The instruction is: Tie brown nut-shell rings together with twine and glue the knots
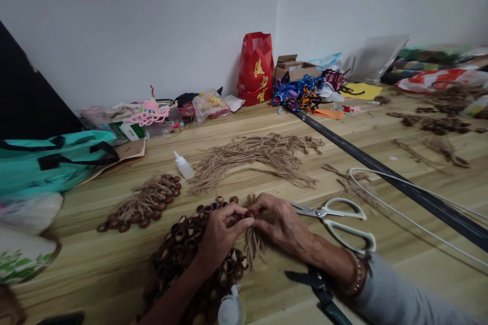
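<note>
Both hands met over a wooden table, fingertips nearly touching. The left hand and the right hand were each pinched, thumb against forefinger, on a small brown piece, perhaps a nut shell, mostly hidden by the fingers. A tuft of twine hung directly below them.

Left of the fingers, partly under the left forearm, spread a heap of open nut shells. Beyond the fingers lay a long bundle of loose twine; farther left sat shells with cords and a white dropper bottle. Just right of the fingers, scissors lay spread, blades towards the right hand.

The piece looked small enough to slip if either pinch loosened. A sideways swing of the right hand could catch the scissor blades, and the dark pruners sat close beneath the right forearm. The left sleeve-side wrist might scatter the heap or tip the capped bottle nearer the body.

The table's near edge was out of view. Room to move was tight on both sides of the fingers; the easiest path seemed upward, or forward through the narrow gap before the twine bundle.
</note>
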### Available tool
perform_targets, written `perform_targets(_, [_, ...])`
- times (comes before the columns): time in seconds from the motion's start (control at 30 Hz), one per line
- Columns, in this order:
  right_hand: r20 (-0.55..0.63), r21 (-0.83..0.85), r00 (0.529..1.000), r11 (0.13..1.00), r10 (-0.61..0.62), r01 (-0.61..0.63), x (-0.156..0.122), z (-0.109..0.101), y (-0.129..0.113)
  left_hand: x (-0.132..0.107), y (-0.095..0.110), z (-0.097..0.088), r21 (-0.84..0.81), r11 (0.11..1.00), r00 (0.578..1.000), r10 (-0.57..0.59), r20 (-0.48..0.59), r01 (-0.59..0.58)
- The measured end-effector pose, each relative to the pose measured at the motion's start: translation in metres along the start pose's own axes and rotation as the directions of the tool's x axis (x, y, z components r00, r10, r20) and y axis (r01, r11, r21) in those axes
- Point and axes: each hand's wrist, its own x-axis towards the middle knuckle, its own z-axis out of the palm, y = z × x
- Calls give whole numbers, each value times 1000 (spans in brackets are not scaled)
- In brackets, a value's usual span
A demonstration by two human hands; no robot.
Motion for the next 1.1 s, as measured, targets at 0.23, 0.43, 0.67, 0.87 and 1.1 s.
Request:
perform_targets(0.23, [11, -12, 999, 999, -35, 35, -1, 0, 3, -1, 5, 1, -56, 996, 998, -65, -15, 64])
perform_targets(0.43, [29, 55, 996, 995, -82, 80, 0, -1, 2, 1, 1, 0, -75, 993, 996, -93, -7, 92])
perform_targets(0.67, [60, 65, 995, 995, -78, 74, 1, -1, 3, 2, 0, 0, -72, 993, 996, -93, -4, 93])
perform_targets(0.87, [81, 62, 994, 996, -73, 68, 0, 0, 4, 2, 0, -1, -68, 992, 994, -104, 29, 106])
perform_targets(1.1, [101, 55, 992, 996, -71, 65, 0, 0, 6, 2, 1, 0, -75, 988, 991, -132, 22, 134])
